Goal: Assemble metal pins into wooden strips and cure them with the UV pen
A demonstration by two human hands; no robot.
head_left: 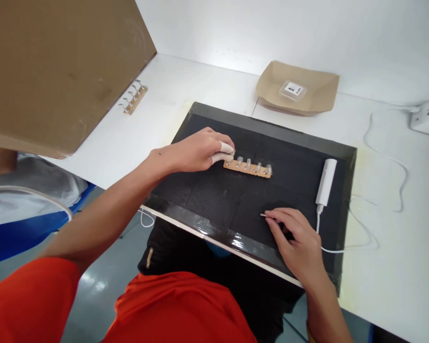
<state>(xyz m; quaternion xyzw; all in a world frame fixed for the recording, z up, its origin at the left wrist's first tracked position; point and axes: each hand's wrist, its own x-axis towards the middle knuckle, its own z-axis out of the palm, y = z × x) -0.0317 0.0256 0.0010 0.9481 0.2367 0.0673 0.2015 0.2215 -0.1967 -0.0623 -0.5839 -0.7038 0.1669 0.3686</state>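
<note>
On the black mat (214,209) lies a short tan strip (248,167) carrying several clear, nail-tip-like caps on small metal mounts. My left hand (203,150) is closed at the strip's left end, its fingertips hiding the cap there. Two of its fingers wear white finger covers (223,151). Nearer the mat's front edge, my right hand (296,238) pinches a thin, pale little piece (263,215) between thumb and forefinger; its kind is too small to tell. The right hand is apart from the strip.
A white stick-shaped device (326,182) with a cable lies on the mat's right side. Behind stands a cardboard tray (271,90) holding a clear labelled box (293,89). A second strip (135,100) lies beside a big cardboard panel (57,71). A white power strip (428,119) sits far right.
</note>
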